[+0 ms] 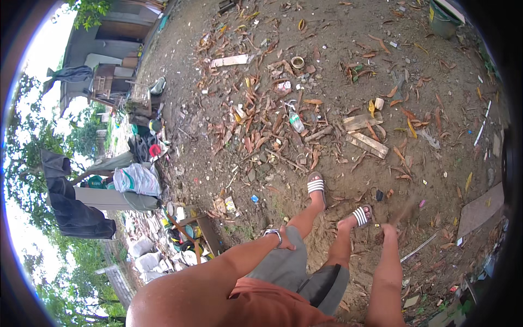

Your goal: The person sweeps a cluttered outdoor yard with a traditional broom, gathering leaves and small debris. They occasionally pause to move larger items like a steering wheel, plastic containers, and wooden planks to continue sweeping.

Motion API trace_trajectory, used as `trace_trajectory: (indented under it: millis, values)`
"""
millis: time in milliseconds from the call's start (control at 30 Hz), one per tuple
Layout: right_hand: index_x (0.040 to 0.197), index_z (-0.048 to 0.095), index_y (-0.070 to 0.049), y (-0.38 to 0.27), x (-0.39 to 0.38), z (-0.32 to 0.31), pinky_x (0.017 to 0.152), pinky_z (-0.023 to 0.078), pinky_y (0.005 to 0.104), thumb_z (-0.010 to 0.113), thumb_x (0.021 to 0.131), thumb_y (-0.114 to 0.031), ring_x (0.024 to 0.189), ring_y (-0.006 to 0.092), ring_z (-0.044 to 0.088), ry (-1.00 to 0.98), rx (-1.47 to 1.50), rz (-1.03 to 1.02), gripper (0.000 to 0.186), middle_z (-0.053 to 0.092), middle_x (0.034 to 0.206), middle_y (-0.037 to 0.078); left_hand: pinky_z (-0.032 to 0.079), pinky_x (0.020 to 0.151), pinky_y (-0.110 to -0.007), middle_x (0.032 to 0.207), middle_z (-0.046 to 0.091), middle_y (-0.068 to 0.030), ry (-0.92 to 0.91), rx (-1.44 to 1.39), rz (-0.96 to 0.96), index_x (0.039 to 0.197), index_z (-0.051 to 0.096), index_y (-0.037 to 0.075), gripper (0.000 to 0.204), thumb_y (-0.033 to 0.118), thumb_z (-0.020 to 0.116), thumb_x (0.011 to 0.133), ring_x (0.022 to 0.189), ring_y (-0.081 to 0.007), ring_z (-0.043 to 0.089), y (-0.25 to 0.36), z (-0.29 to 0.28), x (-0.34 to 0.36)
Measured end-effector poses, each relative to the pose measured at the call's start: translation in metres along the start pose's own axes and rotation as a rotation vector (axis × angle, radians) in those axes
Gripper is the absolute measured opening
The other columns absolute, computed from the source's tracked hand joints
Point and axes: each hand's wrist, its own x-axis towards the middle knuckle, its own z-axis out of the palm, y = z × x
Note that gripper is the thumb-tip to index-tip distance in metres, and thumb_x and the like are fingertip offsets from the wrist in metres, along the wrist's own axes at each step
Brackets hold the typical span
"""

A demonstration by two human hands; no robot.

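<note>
My left hand (287, 240), with a metal band at its wrist, rests on the knee of my grey shorts (294, 261). It holds nothing, and part of its fingers is hidden against the leg. Low over the dirt, to the right of my sandals (316, 186), my right hand (388, 230) is closed. From it a brown, motion-smeared bundle of thin sticks (404, 211), like a stick broom, reaches out over the ground. Dry leaves and small scraps lie around it, with a dark lump (379, 194) just left of its tip.
Ahead, a plastic bottle (296, 121), broken boards (367, 143) and a pale plank (230, 60) lie among fallen leaves. On the left are a white sack (137, 179) and a rubbish heap beside a wooden frame (209, 234). A flat board (480, 211) lies far right; a green bin (442, 22) stands beyond.
</note>
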Motion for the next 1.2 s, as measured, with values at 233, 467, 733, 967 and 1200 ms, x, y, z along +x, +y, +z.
trace_trajectory:
  millis: [233, 467, 733, 967, 1200]
  values:
    - [0.16, 0.016, -0.023, -0.127, -0.046, 0.171, 0.093, 0.05, 0.0446, 0.072, 0.082, -0.015, 0.108, 0.0381, 0.065, 0.076, -0.7, -0.419, 0.096, 0.063, 0.124, 0.024, 0.046, 0.104, -0.046, 0.136, 0.058, -0.0263, -0.092, 0.022, 0.01, 0.156, -0.014, -0.001, 0.134, 0.058, 0.077, 0.077, 0.123, -0.0383, 0.059, -0.011, -0.022, 0.025]
    - [0.131, 0.051, -0.002, -0.134, 0.024, 0.173, 0.061, 0.055, 0.0446, 0.069, 0.087, -0.009, 0.079, 0.0291, 0.067, 0.234, 0.204, 0.248, 0.048, 0.063, 0.095, 0.013, 0.05, 0.097, -0.042, 0.122, 0.064, -0.0292, -0.056, 0.071, 0.104, 0.155, -0.015, -0.003, 0.124, 0.045, 0.075, 0.083, 0.114, -0.0377, 0.065, -0.033, -0.045, 0.039]
    - [0.159, 0.016, -0.015, -0.158, 0.002, 0.212, 0.08, 0.052, 0.043, 0.071, 0.084, -0.014, 0.096, 0.0324, 0.064, 0.195, -0.829, -0.415, 0.092, 0.065, 0.111, 0.023, 0.049, 0.101, -0.043, 0.13, 0.059, -0.0316, -0.13, -0.075, 0.09, 0.155, -0.011, -0.002, 0.119, 0.041, 0.074, 0.084, 0.12, -0.0404, 0.061, -0.051, -0.085, 0.041]
    - [0.132, 0.049, -0.009, -0.124, 0.027, 0.072, 0.062, 0.056, 0.0489, 0.062, 0.092, -0.016, 0.074, 0.0325, 0.07, 0.547, -0.103, 0.221, 0.043, 0.069, 0.093, 0.015, 0.039, 0.113, -0.047, 0.142, 0.044, -0.0388, 0.02, -0.16, 0.083, 0.158, -0.008, 0.005, 0.121, 0.044, 0.076, 0.081, 0.131, -0.0476, 0.05, -0.028, -0.096, 0.034]
    - [0.151, 0.029, -0.006, -0.208, 0.117, 0.195, 0.088, 0.052, 0.0431, 0.07, 0.083, -0.014, 0.105, 0.0379, 0.067, 0.022, -0.585, -0.305, 0.081, 0.067, 0.111, 0.03, 0.038, 0.113, -0.05, 0.142, 0.041, -0.0416, 0.07, -0.174, -0.056, 0.159, -0.007, 0.011, 0.12, 0.044, 0.077, 0.08, 0.131, -0.0512, 0.048, 0.034, -0.07, 0.022]
